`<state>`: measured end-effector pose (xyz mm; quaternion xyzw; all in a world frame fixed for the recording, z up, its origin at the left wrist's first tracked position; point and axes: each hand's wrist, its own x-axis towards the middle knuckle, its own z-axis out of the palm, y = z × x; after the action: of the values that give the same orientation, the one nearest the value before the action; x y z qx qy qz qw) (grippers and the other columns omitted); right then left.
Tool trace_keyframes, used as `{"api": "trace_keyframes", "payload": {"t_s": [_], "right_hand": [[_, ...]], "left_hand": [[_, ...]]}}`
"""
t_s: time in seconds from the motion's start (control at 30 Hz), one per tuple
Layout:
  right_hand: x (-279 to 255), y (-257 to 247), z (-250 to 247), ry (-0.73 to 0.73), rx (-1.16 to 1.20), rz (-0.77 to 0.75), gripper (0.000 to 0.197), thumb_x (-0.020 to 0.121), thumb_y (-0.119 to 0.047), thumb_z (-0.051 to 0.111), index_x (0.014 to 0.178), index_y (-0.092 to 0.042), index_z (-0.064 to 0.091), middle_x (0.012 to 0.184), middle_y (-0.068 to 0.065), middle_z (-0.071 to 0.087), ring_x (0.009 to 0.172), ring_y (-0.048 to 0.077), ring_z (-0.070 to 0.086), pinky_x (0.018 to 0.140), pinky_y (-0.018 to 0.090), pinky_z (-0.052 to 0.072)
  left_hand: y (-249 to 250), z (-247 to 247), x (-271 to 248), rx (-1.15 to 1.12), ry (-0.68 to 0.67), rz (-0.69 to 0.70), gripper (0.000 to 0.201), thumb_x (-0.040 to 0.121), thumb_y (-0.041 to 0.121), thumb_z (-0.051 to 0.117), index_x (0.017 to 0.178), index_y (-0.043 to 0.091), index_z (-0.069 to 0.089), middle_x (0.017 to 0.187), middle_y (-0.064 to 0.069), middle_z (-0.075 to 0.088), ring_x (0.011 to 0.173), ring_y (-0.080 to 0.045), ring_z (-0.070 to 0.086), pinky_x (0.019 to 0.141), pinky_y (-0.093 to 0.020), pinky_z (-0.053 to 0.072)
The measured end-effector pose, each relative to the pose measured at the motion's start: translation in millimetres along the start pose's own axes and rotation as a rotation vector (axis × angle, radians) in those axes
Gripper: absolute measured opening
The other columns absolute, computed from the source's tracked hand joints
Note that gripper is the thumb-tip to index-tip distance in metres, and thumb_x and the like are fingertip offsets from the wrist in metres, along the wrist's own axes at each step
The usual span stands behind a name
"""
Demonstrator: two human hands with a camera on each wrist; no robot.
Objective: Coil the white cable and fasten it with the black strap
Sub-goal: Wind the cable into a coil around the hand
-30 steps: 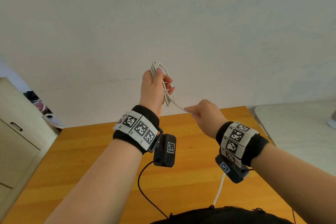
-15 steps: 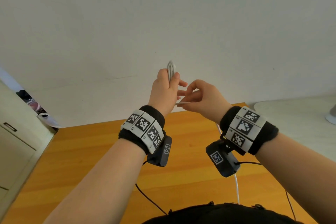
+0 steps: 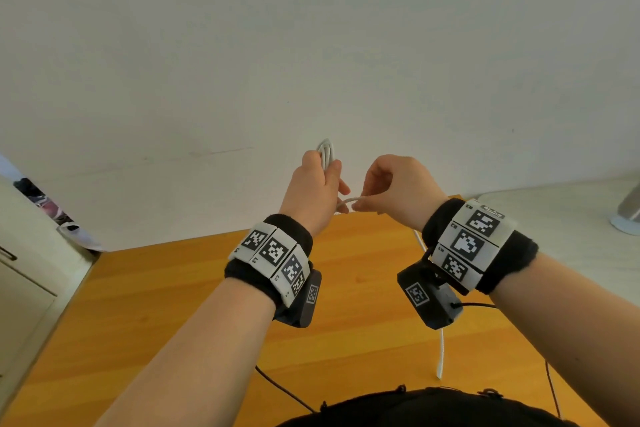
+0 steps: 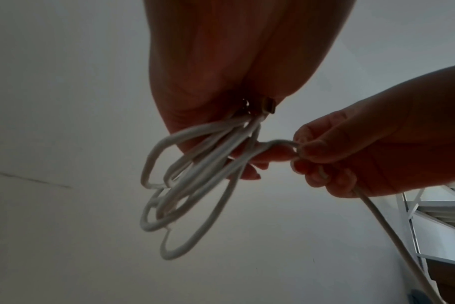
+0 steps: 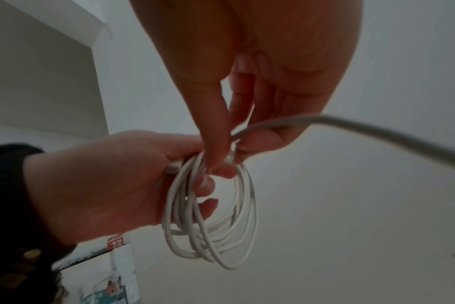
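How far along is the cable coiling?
Done: several loops of the white cable are bunched in the left hand. In hand: the right hand pinches the loose run beside them. Left: the tail hanging over the table, and the strap, not in view.

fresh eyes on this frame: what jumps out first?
The two raised hands in front of the pale wall: the left hand grips a bundle of white cable loops, while the right hand pinches the loose strand beside it. The cable's tail hangs toward the orange wooden table below.
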<state>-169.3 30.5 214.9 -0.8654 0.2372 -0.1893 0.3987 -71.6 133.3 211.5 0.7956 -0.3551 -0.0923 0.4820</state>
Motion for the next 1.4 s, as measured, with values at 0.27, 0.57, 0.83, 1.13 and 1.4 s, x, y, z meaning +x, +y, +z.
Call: {"api": "trace_keyframes", "payload": {"t_s": [0.27, 0.57, 0.83, 1.13, 1.4], "right_hand": [[0.1, 24.0, 1.6, -0.166, 0.440, 0.248, 0.029, 0.080, -0.031, 0.070, 0.084, -0.003, 0.064, 0.054, -0.001, 0.044, 0.051, 0.013, 0.041, 0.058, 0.024, 0.042], [8.9, 5.3, 2.5, 0.018, 0.644, 0.168, 0.024, 0.090, -0.028, 0.058, 0.079, -0.010, 0.068, 0.059, 0.000, 0.039, 0.053, 0.012, 0.034, 0.051, 0.024, 0.034], [9.8, 9.7, 5.7, 0.138, 0.409, 0.109, 0.026, 0.087, -0.036, 0.061, 0.078, -0.014, 0.072, 0.055, -0.004, 0.043, 0.052, 0.012, 0.038, 0.055, 0.026, 0.038], [10.5, 9.9, 1.0, 0.163, 0.239, -0.007, 0.021, 0.084, -0.037, 0.064, 0.077, -0.017, 0.068, 0.063, -0.007, 0.057, 0.056, 0.006, 0.048, 0.055, 0.016, 0.039], [10.1, 14.8, -4.2, 0.184, 0.195, -0.015, 0.022, 0.073, -0.038, 0.075, 0.071, -0.017, 0.070, 0.064, -0.007, 0.060, 0.059, 0.005, 0.051, 0.057, 0.016, 0.041]], "left_hand": [[-6.0, -14.3, 8.7, -0.053, 0.134, -0.041, 0.018, 0.100, 0.029, 0.033, 0.104, 0.013, 0.041, 0.079, -0.002, 0.064, 0.051, -0.010, 0.055, 0.055, -0.023, 0.047], [-8.8, -4.1, -1.6, -0.099, -0.056, -0.051, 0.018, 0.100, 0.024, 0.035, 0.099, 0.009, 0.044, 0.067, -0.004, 0.062, 0.041, -0.007, 0.052, 0.043, -0.013, 0.044], [-4.2, -2.9, -6.5, -0.272, -0.178, -0.095, 0.019, 0.097, 0.022, 0.042, 0.087, 0.007, 0.049, 0.050, 0.003, 0.043, 0.042, -0.008, 0.040, 0.049, -0.026, 0.040], [-3.0, -2.0, -16.2, -0.253, -0.266, -0.123, 0.034, 0.093, 0.042, 0.047, 0.086, 0.010, 0.053, 0.052, 0.001, 0.041, 0.045, -0.013, 0.038, 0.051, -0.028, 0.038], [-4.1, -3.1, -22.6, -0.141, -0.334, -0.138, 0.015, 0.092, 0.021, 0.054, 0.083, 0.009, 0.050, 0.057, -0.001, 0.038, 0.044, -0.013, 0.035, 0.050, -0.028, 0.038]]}}
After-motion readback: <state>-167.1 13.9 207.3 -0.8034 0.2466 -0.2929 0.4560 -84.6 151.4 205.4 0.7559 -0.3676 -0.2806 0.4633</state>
